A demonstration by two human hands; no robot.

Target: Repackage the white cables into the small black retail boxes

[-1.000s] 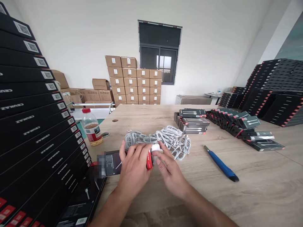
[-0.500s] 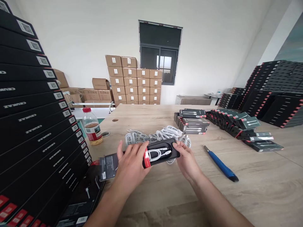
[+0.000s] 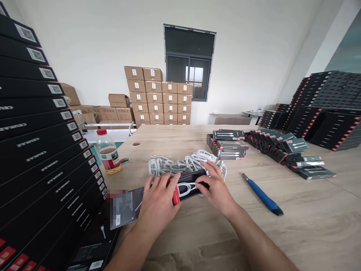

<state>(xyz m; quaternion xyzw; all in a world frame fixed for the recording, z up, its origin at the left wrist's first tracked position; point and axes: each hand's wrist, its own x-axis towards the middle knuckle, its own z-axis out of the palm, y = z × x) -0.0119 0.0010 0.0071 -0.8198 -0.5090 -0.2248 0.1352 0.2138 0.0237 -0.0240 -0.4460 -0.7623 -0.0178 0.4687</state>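
Note:
A black tray (image 3: 193,175) with a red pull tab (image 3: 176,194) lies tilted between my hands, above the table. Coiled inside it is a white cable (image 3: 184,188). My left hand (image 3: 161,199) is closed around the tray's left part, its fingers over the far edge and hiding that end. My right hand (image 3: 216,184) bends over the right end, thumb on the cable and fingertips at the far side. A printed grey sleeve (image 3: 128,207) sticks out left of my left hand. Just beyond the tray is a pile of bundled white cables (image 3: 169,164).
Stacked black boxes (image 3: 42,158) rise close on the left, beside a red-capped bottle (image 3: 108,154). A blue utility knife (image 3: 262,195) lies at right. Small packed cable boxes (image 3: 231,154) stand behind it, and tall black stacks (image 3: 335,94) fill the far right.
My right hand has shifted from the tray's right corner onto the cable inside. The tray has dropped slightly. More of the grey sleeve shows at left.

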